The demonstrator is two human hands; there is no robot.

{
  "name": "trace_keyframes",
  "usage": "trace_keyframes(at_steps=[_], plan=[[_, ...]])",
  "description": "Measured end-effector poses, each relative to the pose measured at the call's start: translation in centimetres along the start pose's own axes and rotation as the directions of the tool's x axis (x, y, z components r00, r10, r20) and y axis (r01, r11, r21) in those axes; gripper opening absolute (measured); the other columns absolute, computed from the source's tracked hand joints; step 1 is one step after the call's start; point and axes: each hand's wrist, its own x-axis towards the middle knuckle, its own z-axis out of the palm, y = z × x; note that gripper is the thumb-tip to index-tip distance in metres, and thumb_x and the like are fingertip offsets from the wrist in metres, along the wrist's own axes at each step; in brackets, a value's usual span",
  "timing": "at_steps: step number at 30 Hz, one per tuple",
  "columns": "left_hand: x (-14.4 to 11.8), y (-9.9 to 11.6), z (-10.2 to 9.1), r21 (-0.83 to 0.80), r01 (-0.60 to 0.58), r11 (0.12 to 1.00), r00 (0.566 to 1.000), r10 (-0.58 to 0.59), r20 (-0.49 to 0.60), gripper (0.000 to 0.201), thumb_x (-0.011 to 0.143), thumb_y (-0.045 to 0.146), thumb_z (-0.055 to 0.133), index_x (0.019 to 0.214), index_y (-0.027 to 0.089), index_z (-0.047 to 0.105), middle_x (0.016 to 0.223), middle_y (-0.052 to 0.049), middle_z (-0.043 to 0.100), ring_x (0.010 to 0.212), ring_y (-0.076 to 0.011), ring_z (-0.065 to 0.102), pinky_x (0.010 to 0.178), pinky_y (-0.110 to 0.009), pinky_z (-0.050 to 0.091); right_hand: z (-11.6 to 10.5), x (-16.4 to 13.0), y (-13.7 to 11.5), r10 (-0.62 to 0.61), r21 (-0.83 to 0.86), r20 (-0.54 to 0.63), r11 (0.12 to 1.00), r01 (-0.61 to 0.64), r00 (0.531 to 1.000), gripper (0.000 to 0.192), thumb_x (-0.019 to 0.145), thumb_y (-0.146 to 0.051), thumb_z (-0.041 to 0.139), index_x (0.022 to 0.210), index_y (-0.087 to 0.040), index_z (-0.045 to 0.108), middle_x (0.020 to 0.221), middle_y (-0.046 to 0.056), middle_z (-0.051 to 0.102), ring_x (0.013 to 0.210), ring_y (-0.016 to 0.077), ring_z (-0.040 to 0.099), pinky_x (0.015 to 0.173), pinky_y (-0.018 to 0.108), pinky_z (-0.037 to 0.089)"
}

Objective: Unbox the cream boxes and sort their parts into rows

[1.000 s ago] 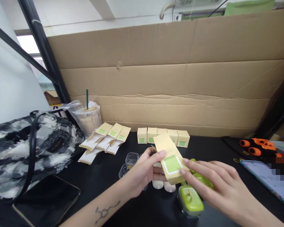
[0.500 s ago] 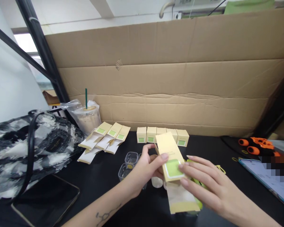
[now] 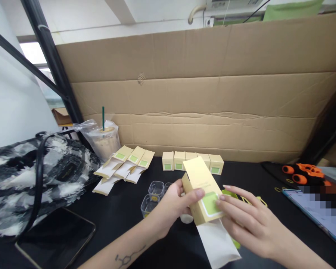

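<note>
A white flap [image 3: 220,244] hangs out of the near end of the box [image 3: 201,194], closest of all. The box is long and pale yellow, with a green square on its top face. It is tilted, and its far end points up and away. The left hand [image 3: 172,209] has its grip shut on the box, thumb on top and fingers under it. The right hand [image 3: 248,220] holds the box too, with its fingertips [image 3: 221,197] on the green square. The box is up in the air over the black worktop [image 3: 123,209].

A dark tablet [image 3: 56,239] lies at the near left. Just past the left hand sit small clear cups [image 3: 155,188]. A black and white bag [image 3: 30,175] is on the left. On the right lies a phone [image 3: 319,215].

Farther back are flat boxes [image 3: 126,166] in a fan and a row of little boxes [image 3: 193,162]. An iced drink [image 3: 105,142] stands by a big cardboard wall [image 3: 207,97].
</note>
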Motion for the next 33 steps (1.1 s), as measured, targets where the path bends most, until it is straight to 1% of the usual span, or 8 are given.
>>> trace_keyframes(at_steps=[3, 7, 13, 19, 21, 25, 29, 33], plan=[[0.1, -0.3, -0.2, 0.017, -0.052, 0.999, 0.997, 0.053, -0.054, 0.054, 0.07, 0.039, 0.076, 0.11, 0.014, 0.05, 0.117, -0.016, 0.061, 0.104, -0.0278, 0.062, 0.077, -0.032, 0.051, -0.2, 0.5, 0.1, -0.038, -0.012, 0.029, 0.999, 0.038, 0.999, 0.034, 0.091, 0.0, 0.04, 0.081, -0.02, 0.065, 0.085, 0.0, 0.075, 0.09, 0.0117, 0.064, 0.114, 0.037, 0.029], [0.1, -0.3, -0.2, 0.042, -0.079, 0.996, 0.994, 0.082, -0.07, 0.054, 0.069, 0.039, 0.077, 0.108, 0.015, 0.049, 0.119, -0.016, 0.06, 0.109, -0.0291, 0.059, 0.083, -0.035, 0.049, -0.1, 0.5, 0.3, -0.066, 0.013, 0.032, 0.998, 0.065, 0.997, 0.035, 0.094, -0.002, 0.039, 0.094, -0.023, 0.067, 0.085, -0.004, 0.075, 0.088, 0.0095, 0.063, 0.116, 0.033, 0.024], [-0.2, 0.1, 0.1, -0.024, -0.017, 1.0, 1.0, 0.017, 0.011, 0.053, 0.075, 0.043, 0.071, 0.113, 0.017, 0.045, 0.123, -0.017, 0.058, 0.111, -0.0299, 0.058, 0.085, -0.038, 0.049, 0.3, -0.7, -0.8, -0.036, 0.099, 0.006, 0.995, 0.035, 0.999, 0.045, 0.094, -0.004, 0.029, 0.089, -0.022, 0.07, 0.092, 0.0, 0.075, 0.098, 0.0127, 0.061, 0.113, 0.033, 0.028], [0.1, 0.3, 0.4, -0.129, -0.038, 0.991, 0.997, 0.029, -0.07, 0.052, 0.076, 0.042, 0.071, 0.112, 0.015, 0.046, 0.122, -0.017, 0.058, 0.109, -0.0277, 0.059, 0.084, -0.035, 0.05, -0.1, 0.6, -1.2, -0.045, 0.05, 0.041, 0.998, 0.043, 0.998, 0.052, 0.095, -0.003, 0.021, 0.091, -0.019, 0.07, 0.089, -0.001, 0.074, 0.09, 0.0115, 0.06, 0.115, 0.032, 0.018], [0.3, 0.4, 0.6, -0.135, -0.054, 0.989, 0.995, 0.042, -0.088, 0.051, 0.077, 0.043, 0.07, 0.113, 0.015, 0.046, 0.123, -0.016, 0.058, 0.109, -0.0264, 0.059, 0.086, -0.035, 0.049, 0.0, 1.1, -1.1, -0.027, 0.026, 0.039, 0.999, 0.026, 0.999, 0.05, 0.097, -0.006, 0.021, 0.094, -0.02, 0.069, 0.084, -0.001, 0.074, 0.086, 0.0116, 0.061, 0.112, 0.032, 0.024], [0.7, 0.7, 0.6, -0.117, -0.054, 0.992, 0.994, 0.043, -0.096, 0.049, 0.079, 0.043, 0.067, 0.115, 0.016, 0.047, 0.12, -0.013, 0.061, 0.108, -0.024, 0.06, 0.089, -0.033, 0.047, 0.2, 2.0, -0.5, -0.035, 0.017, 0.063, 0.999, 0.034, 0.997, 0.036, 0.096, -0.011, 0.035, 0.092, -0.024, 0.068, 0.08, -0.002, 0.072, 0.081, 0.0134, 0.063, 0.098, 0.033, 0.039], [0.9, 1.3, 0.3, -0.159, -0.086, 0.984, 0.996, 0.081, -0.041, 0.048, 0.075, 0.03, 0.072, 0.113, 0.013, 0.049, 0.109, -0.013, 0.065, 0.098, -0.0217, 0.064, 0.084, -0.03, 0.049, -0.1, 2.6, 0.7, -0.026, 0.042, 0.026, 0.999, 0.024, 0.999, 0.042, 0.098, -0.01, 0.026, 0.091, -0.02, 0.067, 0.082, 0.0, 0.073, 0.08, 0.0134, 0.065, 0.086, 0.03, 0.047], [0.9, 1.5, -0.2, -0.094, -0.128, 0.987, 0.984, 0.115, -0.134, 0.057, 0.065, 0.023, 0.078, 0.11, 0.013, 0.045, 0.107, -0.014, 0.065, 0.086, -0.021, 0.066, 0.075, -0.03, 0.051, 0.0, 1.6, 1.2, 0.054, -0.004, -0.019, 0.999, -0.054, 0.998, 0.034, 0.098, -0.011, 0.032, 0.097, -0.016, 0.066, 0.089, 0.004, 0.074, 0.088, 0.0186, 0.065, 0.08, 0.033, 0.049]])
